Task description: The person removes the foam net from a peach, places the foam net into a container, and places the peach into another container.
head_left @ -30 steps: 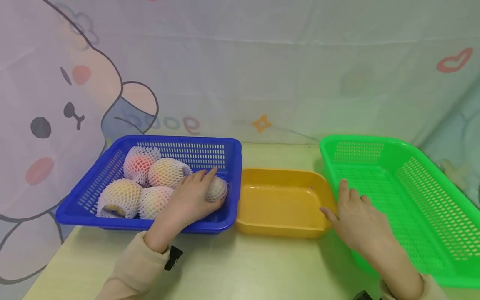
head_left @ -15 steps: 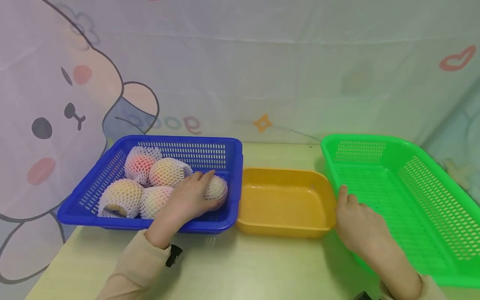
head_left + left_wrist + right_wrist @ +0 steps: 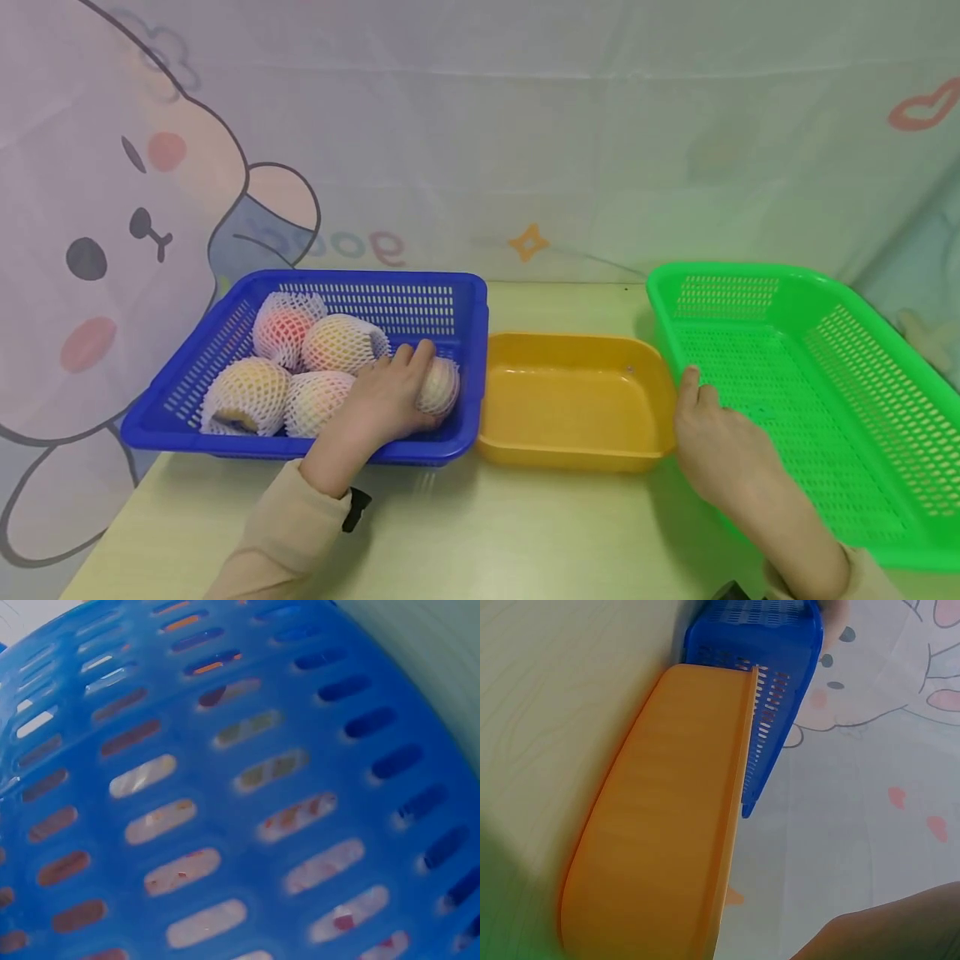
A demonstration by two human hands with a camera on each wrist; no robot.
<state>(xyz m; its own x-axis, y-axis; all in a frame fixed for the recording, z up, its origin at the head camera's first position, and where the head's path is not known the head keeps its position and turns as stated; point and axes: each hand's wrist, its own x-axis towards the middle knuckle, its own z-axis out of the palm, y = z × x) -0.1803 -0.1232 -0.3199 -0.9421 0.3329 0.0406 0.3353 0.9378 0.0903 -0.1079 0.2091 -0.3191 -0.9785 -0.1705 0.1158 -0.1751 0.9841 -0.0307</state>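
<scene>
In the head view my left hand (image 3: 386, 396) reaches into the blue basket (image 3: 300, 450) and grips a round fruit in a white foam net (image 3: 437, 387) near its right end. Beside it lie other net-wrapped fruits, yellow and reddish, such as a yellow one (image 3: 247, 392) and a red-toned one (image 3: 285, 329). The left wrist view shows only the basket's slotted wall (image 3: 225, 780), with pale and reddish patches behind it. My right hand (image 3: 727, 450) holds the left rim of the green basket (image 3: 825, 500); its thumb is hidden.
A yellow basin (image 3: 577, 408) stands between the two baskets, close to both; its outer side fills much of the right wrist view. Everything stands on a pale wooden table (image 3: 510, 533). A printed cloth (image 3: 465, 133) hangs behind.
The view has shifted slightly. My left hand stays at the fruit, which has turned a little in its grip. The right hand's thumb has tucked out of sight and its fingers bent at the rim.
</scene>
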